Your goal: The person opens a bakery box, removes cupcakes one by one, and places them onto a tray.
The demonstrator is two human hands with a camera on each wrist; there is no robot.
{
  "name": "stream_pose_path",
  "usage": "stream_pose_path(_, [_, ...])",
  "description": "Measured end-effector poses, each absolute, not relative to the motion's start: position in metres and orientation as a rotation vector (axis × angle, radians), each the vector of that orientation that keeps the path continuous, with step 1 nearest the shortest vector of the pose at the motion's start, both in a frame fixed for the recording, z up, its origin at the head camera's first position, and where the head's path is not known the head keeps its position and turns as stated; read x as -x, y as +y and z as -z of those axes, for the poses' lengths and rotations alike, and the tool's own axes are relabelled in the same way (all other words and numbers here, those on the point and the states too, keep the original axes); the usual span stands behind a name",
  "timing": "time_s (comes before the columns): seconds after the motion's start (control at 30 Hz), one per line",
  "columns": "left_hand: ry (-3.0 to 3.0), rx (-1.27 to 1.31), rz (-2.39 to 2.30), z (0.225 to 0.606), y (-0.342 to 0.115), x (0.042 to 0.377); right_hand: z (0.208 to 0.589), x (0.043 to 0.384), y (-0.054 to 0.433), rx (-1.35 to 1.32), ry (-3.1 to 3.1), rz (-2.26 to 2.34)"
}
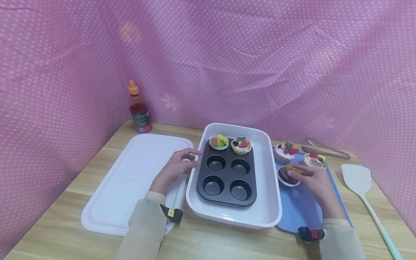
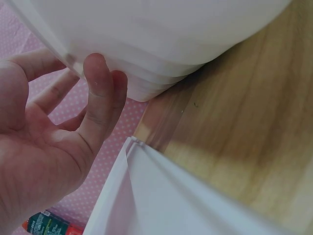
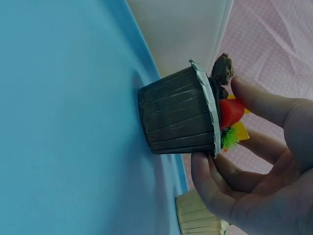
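Note:
My right hand (image 1: 312, 180) grips a chocolate cupcake (image 3: 181, 112) with fruit on top. In the right wrist view its thumb is at the topping and its fingers are under the paper rim. The cupcake is close over the blue tray (image 1: 290, 207). My left hand (image 1: 177, 168) rests its loosely bent fingertips at the left rim of a deep white tray (image 1: 266, 213). Inside that tray lies a black muffin pan (image 1: 227, 180). Two fruit-topped cakes, a tart (image 1: 241, 145) and a cupcake (image 1: 219, 142), sit in its back cups.
Two more fruit cupcakes, one pink (image 1: 282, 156) and one pale (image 1: 314, 162), stand on the blue tray. Tongs (image 1: 326, 151) and a white spatula (image 1: 357, 178) lie at right. A flat white tray (image 1: 130, 184) is at left, a sauce bottle (image 1: 139, 112) behind it.

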State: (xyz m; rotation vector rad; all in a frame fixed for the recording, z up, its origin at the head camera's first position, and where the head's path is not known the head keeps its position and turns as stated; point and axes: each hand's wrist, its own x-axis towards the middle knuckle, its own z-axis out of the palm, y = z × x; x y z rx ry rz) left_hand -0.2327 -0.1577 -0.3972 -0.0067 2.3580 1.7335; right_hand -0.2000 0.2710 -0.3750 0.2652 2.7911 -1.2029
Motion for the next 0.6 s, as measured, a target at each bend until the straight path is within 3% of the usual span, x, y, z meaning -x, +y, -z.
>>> stream_pose_path(0.6, [2.361,0.001,-1.734,0.3962,-0.1573,0.2313,0.3658,0.1944,0.2768,-0.260,2.820,1.230])
